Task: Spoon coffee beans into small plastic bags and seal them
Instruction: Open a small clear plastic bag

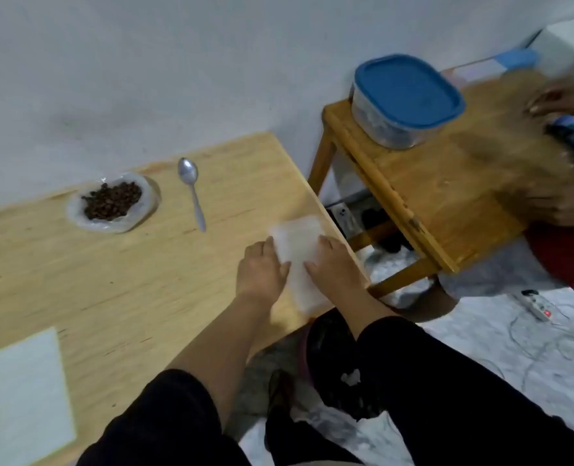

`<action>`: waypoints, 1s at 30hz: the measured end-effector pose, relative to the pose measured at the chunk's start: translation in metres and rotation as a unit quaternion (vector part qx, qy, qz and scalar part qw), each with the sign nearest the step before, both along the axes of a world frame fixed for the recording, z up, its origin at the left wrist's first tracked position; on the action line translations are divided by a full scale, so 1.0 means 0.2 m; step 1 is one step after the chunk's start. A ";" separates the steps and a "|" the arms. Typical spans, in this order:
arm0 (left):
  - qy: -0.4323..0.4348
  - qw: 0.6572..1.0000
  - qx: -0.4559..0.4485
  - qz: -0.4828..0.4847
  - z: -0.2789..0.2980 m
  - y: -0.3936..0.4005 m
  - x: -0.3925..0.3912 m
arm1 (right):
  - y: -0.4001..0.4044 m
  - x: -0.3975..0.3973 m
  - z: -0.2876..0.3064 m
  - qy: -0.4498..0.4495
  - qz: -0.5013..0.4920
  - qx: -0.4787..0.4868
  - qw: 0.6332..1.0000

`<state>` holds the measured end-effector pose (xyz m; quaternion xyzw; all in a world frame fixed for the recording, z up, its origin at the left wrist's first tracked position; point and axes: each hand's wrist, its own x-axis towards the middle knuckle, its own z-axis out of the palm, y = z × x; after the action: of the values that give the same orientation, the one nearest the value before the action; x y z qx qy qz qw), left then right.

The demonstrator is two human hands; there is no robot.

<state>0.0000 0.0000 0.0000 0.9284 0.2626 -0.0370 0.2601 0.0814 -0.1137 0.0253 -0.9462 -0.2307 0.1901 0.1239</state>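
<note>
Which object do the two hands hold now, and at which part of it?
Both hold the small translucent white plastic bag lying on the light wooden table: left hand at its left edge, right hand at its right edge.

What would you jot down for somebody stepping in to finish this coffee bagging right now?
Left hand and right hand both hold a small plastic bag at the table's right edge; it looks empty and blurred.
Coffee beans sit in an open plastic wrapper further back on the left; the spoon lies untouched beside them.
Done: a bag is picked up. No filled bag is visible.
Left: open the bag, spoon beans in, seal it, repeat.
</note>
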 end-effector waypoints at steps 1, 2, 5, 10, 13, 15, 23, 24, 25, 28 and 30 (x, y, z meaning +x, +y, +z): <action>0.003 1.000 0.006 0.002 0.00 -0.01 0.01 | 0.00 0.01 -0.01 0.000 -0.004 0.009 1.000; -0.007 1.000 -0.008 0.017 0.00 -0.01 0.01 | 0.00 0.02 -0.01 -0.002 -0.016 0.025 1.000; -0.022 0.997 -0.053 0.053 0.01 -0.02 0.02 | 0.01 0.03 0.00 -0.011 -0.037 0.049 0.998; -0.066 0.987 -0.096 0.109 0.03 -0.04 0.03 | 0.00 0.07 0.01 -0.020 -0.054 0.091 0.994; -0.097 0.978 -0.124 0.134 0.03 -0.05 0.03 | 0.00 0.08 0.02 -0.010 -0.107 0.134 0.985; -0.124 0.968 -0.147 0.159 0.03 -0.04 0.04 | 0.01 0.10 0.04 0.010 -0.153 0.173 0.973; -0.243 0.912 -0.199 0.265 0.21 0.11 0.01 | 0.15 0.10 0.21 0.111 -0.120 0.332 0.929; -0.253 0.910 -0.187 0.270 0.23 0.15 0.00 | 0.18 0.10 0.23 0.122 -0.101 0.337 0.928; -0.257 0.909 -0.178 0.274 0.26 0.19 -0.03 | 0.21 0.09 0.26 0.133 -0.082 0.349 0.924; -0.271 0.910 -0.155 0.272 0.35 0.32 -0.13 | 0.34 0.04 0.36 0.172 -0.025 0.419 0.891; -0.287 0.909 -0.144 0.267 0.43 0.40 -0.22 | 0.44 -0.01 0.44 0.199 0.000 0.444 0.874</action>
<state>-0.0437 0.0807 0.0851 0.7467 0.4064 0.2640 0.4556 0.0794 -0.0249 0.1125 -0.7338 -0.2616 0.2522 0.5740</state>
